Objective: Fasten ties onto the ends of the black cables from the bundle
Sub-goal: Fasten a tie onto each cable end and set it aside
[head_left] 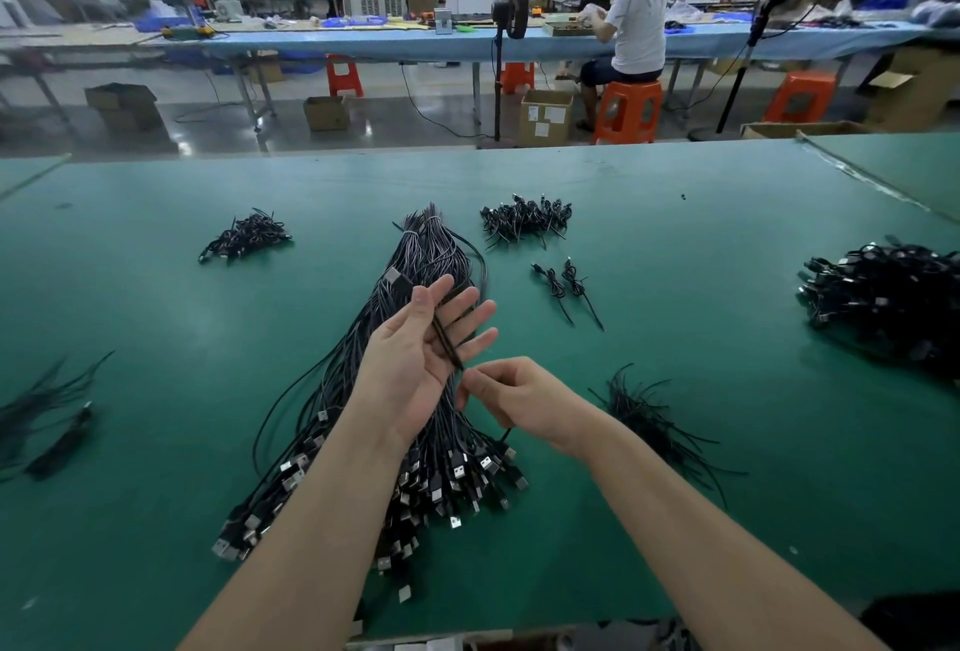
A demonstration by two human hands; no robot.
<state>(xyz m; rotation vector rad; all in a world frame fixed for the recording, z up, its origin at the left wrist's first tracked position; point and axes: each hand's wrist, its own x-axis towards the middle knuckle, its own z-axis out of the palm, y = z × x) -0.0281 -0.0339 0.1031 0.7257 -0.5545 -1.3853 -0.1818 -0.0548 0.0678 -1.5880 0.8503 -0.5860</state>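
A big bundle of black cables (415, 255) with USB plugs (457, 473) at the near end lies on the green table (156, 317). My left hand (421, 354) hovers above it, palm up with straight fingers, and a folded black cable (445, 341) lies across the palm. My right hand (519, 398) pinches the near end of that cable between thumb and forefinger. A loose pile of black ties (644, 416) lies just right of my right wrist.
Two tied cables (566, 289) lie right of the bundle. Small heaps of finished cables sit at the far centre (524, 219) and far left (244, 237), a larger heap at the right edge (883, 297). More cables lie at the left edge (47, 416). A person (636, 21) sits beyond the table.
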